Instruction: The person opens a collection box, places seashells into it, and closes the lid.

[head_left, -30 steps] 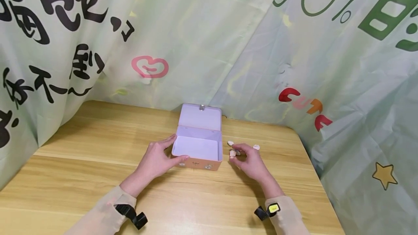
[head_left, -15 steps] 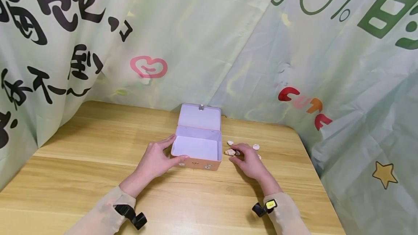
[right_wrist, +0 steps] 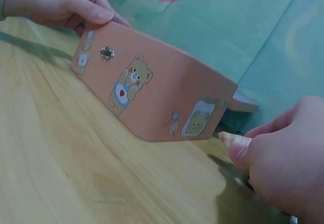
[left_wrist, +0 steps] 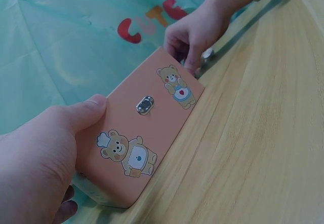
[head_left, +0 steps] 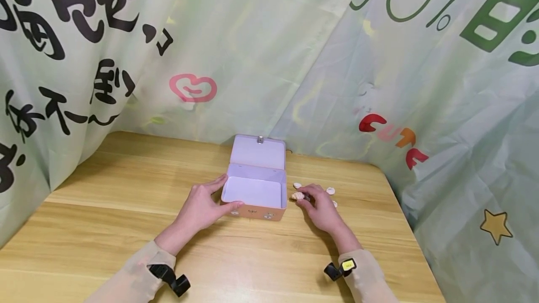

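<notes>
A tin box (head_left: 273,213), pink-orange outside with bear pictures and lilac inside, stands with its lid (head_left: 258,152) up; nothing shows inside it. My left hand (head_left: 201,205) holds its left front corner, thumb on the front rim and fingers along the side. Just right of the box, my right hand (head_left: 322,207) pinches a spiral seashell (right_wrist: 234,139), pale with orange-brown bands, between thumb and fingers. The shell's pointed end faces the box, and the hand covers the rest. Small white shells (head_left: 330,191) lie around that hand, some partly hidden.
The wooden table (head_left: 126,176) ends at a printed curtain (head_left: 252,60) hanging behind and to the right. The raised lid stands close to that curtain. Black wrist cameras (head_left: 170,278) are strapped over both sleeves.
Beside the box, the spiral seashell has turned in my right hand's fingers, and the hand has shifted slightly. My left hand and the box have stayed in place.
</notes>
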`<state>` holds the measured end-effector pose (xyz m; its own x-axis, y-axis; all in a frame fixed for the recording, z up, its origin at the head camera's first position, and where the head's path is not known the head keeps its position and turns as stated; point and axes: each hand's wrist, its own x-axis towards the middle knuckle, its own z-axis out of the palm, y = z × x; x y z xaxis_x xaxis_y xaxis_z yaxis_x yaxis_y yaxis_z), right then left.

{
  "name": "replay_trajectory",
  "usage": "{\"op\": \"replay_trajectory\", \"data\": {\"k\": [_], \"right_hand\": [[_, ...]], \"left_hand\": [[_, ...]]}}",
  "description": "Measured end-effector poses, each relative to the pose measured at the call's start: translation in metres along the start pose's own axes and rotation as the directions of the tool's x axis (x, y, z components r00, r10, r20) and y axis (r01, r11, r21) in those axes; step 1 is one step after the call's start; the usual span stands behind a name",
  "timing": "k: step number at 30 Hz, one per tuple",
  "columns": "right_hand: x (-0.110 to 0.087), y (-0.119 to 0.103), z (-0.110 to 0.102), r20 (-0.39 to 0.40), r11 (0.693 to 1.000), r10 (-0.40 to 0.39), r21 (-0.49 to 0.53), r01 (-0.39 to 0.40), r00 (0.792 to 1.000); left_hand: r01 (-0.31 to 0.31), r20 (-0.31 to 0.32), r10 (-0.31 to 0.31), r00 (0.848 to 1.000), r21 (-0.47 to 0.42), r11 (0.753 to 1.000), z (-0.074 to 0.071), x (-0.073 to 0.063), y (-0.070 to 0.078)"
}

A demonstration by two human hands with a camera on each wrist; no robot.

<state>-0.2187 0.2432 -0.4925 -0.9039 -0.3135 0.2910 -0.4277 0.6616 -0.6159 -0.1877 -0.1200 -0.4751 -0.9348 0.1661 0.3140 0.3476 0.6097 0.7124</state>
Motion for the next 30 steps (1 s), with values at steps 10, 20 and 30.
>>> {"op": "replay_trajectory", "data": {"k": [10, 20, 30], "right_hand": [[0.006, -0.017, -0.011, -0.058, 0.996, -0.007, 0.088, 0.012, 0.998], [0.012, -0.035, -0.018, -0.089, 0.994, -0.050, 0.095, 0.058, 0.995], [0.020, -0.059, -0.021, -0.093, 0.985, -0.098, 0.130, 0.109, 0.991]], "left_hand": [[0.010, 0.000, -0.010, 1.000, 0.009, 1.000, 0.000, 0.000, 0.000], [0.004, -0.002, -0.004, 1.000, 0.000, 1.000, 0.001, -0.002, -0.001], [0.025, 0.012, -0.025, 1.000, -0.001, 1.000, 0.000, 0.000, -0.001]]}}
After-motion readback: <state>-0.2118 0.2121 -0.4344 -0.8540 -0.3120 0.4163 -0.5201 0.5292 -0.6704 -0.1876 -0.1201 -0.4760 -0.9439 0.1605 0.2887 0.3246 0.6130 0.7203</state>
